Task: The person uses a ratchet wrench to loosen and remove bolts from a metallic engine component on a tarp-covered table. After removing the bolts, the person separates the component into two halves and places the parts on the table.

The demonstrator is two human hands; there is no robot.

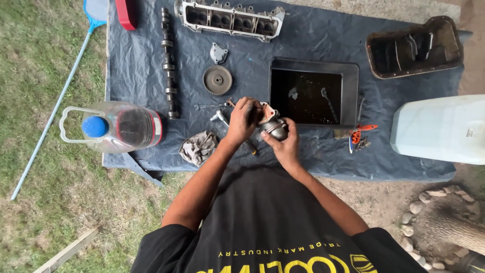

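My right hand (284,144) cups the metal pump part (275,127) from below so it sits steady, fingers closed round it. My left hand (243,119) curls over its top, apparently gripping it too. I hold it above the dark tarp (141,65), just beside the black drain pan (348,76), probably so drips land there.

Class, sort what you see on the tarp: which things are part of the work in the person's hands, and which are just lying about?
In hand:
- left hand
- right hand
- small rounded grey metal engine part, gripped by both

Lying about:
- long grey camshaft
- round toothed sprocket
- crumpled grey rag
- black tray of dark liquid
- clear plastic jug with blue cap
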